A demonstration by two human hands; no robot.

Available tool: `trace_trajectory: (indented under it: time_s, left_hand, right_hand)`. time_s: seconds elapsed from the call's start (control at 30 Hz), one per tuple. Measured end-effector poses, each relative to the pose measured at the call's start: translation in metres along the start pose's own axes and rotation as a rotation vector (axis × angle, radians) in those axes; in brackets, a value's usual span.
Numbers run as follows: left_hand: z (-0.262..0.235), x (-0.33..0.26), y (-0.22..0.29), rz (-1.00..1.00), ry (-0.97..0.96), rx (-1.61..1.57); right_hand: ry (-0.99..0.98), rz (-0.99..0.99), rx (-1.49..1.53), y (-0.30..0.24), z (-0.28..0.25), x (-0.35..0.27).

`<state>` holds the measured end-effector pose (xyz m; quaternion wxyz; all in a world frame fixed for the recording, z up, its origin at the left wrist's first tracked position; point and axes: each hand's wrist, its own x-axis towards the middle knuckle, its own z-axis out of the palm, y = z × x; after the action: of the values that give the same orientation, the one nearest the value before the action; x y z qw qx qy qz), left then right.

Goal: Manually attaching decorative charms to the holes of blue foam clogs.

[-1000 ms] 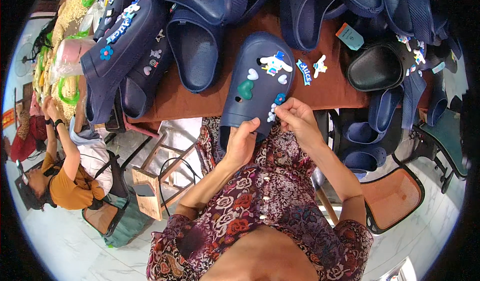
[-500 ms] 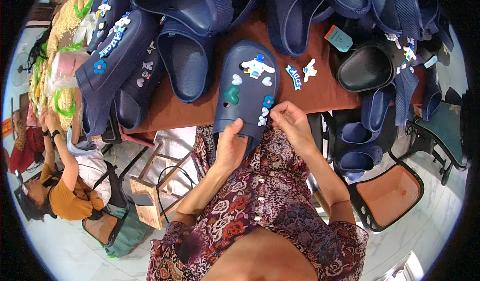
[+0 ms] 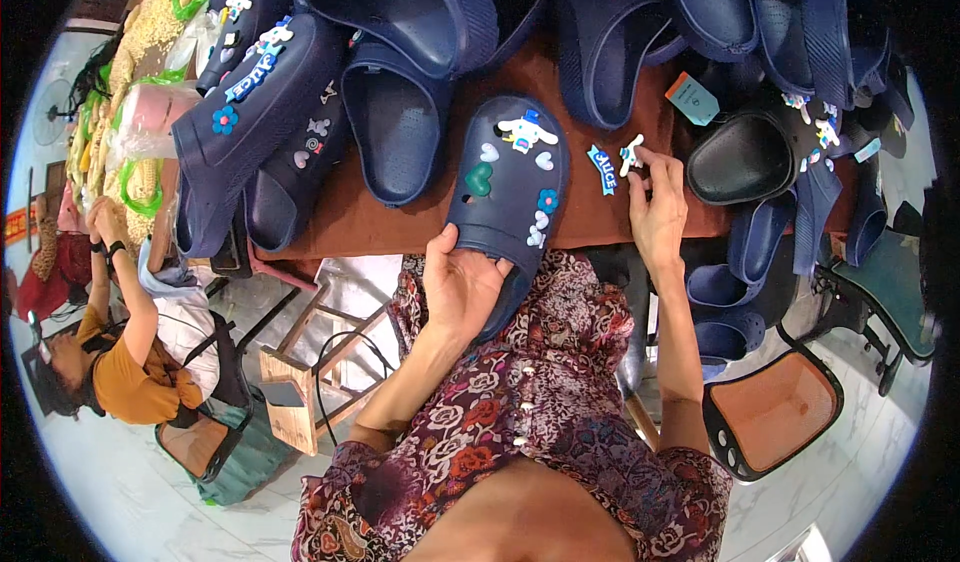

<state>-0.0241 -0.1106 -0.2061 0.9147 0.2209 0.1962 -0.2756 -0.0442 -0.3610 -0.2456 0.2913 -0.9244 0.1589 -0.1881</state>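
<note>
My left hand (image 3: pixel 462 287) grips a navy foam clog (image 3: pixel 512 197) by its heel end, fingers inside the opening and thumb along the outer side. The clog's toe points away from me. On its upper sit a white character charm with a blue hat (image 3: pixel 525 132), a green heart (image 3: pixel 480 179), a blue flower (image 3: pixel 547 200) and several pale hearts. To the right, my right hand (image 3: pixel 660 202) has thumb and fingertips closed about a loose white character charm (image 3: pixel 631 152) on the brown cloth. Beside it lies a blue lettered banner charm (image 3: pixel 604 169).
Navy clogs (image 3: pixel 395 132) crowd the brown-covered table (image 3: pixel 590 224), some decorated. A black clog (image 3: pixel 738 157) and hanging tag (image 3: pixel 692 99) are at the right. Chairs (image 3: pixel 775 412) and a wooden stool (image 3: pixel 290 392) stand below. Another person (image 3: pixel 140 362) works beside corn at left.
My right hand has left the clog's side and reached right and away to the loose white charm. My left hand still holds the clog, its heel swung slightly left.
</note>
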Motion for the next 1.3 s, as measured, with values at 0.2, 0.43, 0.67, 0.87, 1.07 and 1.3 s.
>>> trace_trajectory:
  time_s: [0.2,0.43,0.67,0.87,1.07,1.3]
  left_hand:
    - [-0.001,-0.001,0.002,-0.024,0.007,-0.061]
    - [0.0,-0.006,0.005,-0.102,-0.016,-0.164]
    - [0.009,-0.021,-0.002,-0.094,-0.041,-0.043]
    - [0.014,-0.026,-0.012,-0.061,-0.083,0.086]
    - [0.016,-0.034,-0.027,-0.025,-0.075,0.222]
    - [0.011,-0.035,-0.035,0.027,-0.072,0.24]
  right_hand:
    - [0.004,0.109,0.114,-0.017,-0.001,-0.006]
    - [-0.051,0.096,-0.034,-0.022,0.01,-0.018]
    - [0.01,0.027,0.006,-0.021,0.007,-0.022]
    - [-0.1,0.293,0.676,-0.056,-0.02,-0.032]
    - [-0.221,-0.047,0.596,-0.111,-0.027,-0.034]
    - [-0.23,-0.043,0.583,-0.118,-0.025,-0.039]
